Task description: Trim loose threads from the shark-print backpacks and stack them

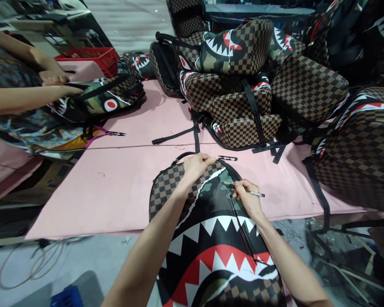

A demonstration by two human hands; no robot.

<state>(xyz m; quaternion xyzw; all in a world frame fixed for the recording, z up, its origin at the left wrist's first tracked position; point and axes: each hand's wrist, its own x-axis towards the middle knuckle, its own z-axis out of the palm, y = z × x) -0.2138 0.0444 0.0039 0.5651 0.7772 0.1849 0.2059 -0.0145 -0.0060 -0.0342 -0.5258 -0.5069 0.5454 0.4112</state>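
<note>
A backpack (176,187) with a brown-and-black check, camouflage patches and a printed shark mouth leans up against the near table edge. My left hand (196,166) grips its top edge, thumb stretched along the seam and fingers partly hidden behind it. In my right hand (248,194) is a slim pen (257,194), its tip end close to the camouflage panel near the side zip. Dark threads or cords (240,226) run down the panel below that tip. Just beyond the bag lie small black thread snips (228,158).
Finished-looking check backpacks (243,98) are piled at the back and right, straps trailing over the pink table (115,187). At left, another person's hands (56,79) work on a similar bag (99,98), near more snips (115,133). A red crate (89,55) stands behind.
</note>
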